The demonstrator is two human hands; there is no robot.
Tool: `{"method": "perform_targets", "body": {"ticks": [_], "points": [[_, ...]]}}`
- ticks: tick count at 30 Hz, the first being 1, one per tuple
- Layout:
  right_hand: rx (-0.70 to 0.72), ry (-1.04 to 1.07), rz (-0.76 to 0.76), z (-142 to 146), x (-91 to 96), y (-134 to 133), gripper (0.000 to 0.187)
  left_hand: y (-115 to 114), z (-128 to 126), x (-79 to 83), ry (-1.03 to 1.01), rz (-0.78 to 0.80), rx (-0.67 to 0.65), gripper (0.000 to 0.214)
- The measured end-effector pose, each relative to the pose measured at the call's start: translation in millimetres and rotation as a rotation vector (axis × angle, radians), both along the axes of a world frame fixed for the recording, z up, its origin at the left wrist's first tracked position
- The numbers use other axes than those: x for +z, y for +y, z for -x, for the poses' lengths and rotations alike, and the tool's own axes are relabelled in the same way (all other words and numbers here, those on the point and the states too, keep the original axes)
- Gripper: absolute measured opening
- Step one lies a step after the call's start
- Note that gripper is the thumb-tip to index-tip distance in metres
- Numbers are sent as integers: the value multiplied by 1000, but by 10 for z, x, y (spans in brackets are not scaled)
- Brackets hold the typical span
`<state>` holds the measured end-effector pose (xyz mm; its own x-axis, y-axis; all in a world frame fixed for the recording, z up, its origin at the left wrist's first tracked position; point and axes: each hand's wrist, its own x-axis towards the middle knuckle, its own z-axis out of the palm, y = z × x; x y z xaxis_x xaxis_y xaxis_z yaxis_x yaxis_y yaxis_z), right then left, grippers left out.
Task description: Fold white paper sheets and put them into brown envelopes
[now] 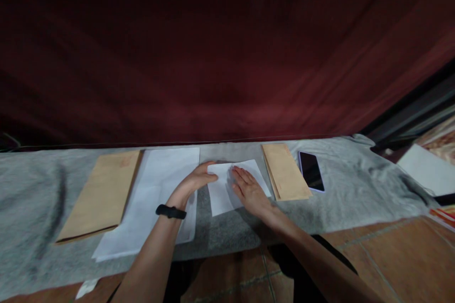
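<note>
A folded sheet of white paper point(222, 199) lies on the grey cloth in front of me. My left hand point(200, 176) grips its far left corner, thumb on top and the fingers partly hidden behind the edge. Flat on the paper's upper middle rests my right hand point(249, 191), its fingers stretched out near the far edge. Left of the folded sheet is a stack of larger white sheets point(149, 199). Close by on the right lie brown envelopes point(287, 173).
Large brown envelopes point(103, 194) overlap the white stack at the left. A phone point(312, 171) lies beyond the right-hand envelopes. Grey cloth point(359, 184) covers the surface, with a dark red curtain point(227, 66) behind it. Tiled floor point(401, 255) shows below the front edge.
</note>
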<state>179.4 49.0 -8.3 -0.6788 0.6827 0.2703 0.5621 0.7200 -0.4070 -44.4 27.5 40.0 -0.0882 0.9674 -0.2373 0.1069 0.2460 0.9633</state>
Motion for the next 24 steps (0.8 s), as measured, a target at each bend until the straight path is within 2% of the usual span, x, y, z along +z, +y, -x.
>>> {"method": "perform_targets", "body": {"ticks": [4, 6, 9, 11, 14, 16, 19, 21, 24], "points": [[-9, -67, -30, 34, -71, -14, 52, 88, 44, -105, 47, -102, 146, 35], [-9, -80, -36, 44, -89, -12, 52, 112, 53, -147, 158, -123, 217, 44], [-14, -92, -50, 59, -96, -19, 51, 87, -15, -156, 529, -100, 251, 59], [-11, -102, -67, 68, -96, -32, 51, 25, -137, -134, 832, -100, 277, 61], [-5, -121, -93, 78, -104, -50, 51, -103, -423, -145, 1119, -248, 326, 56], [-3, -149, -112, 78, -123, -56, 52, -193, -646, -223, 1161, -360, 241, 55], [7, -206, -164, 62, -177, -62, 60, -318, -931, -415, 1114, -374, 68, 61], [17, -228, -207, 42, -219, -71, 67, -386, -1038, -531, 1121, -362, 9, 65], [30, -234, -246, 16, -260, -90, 70, -450, -1059, -624, 1169, -351, -4, 69]]}}
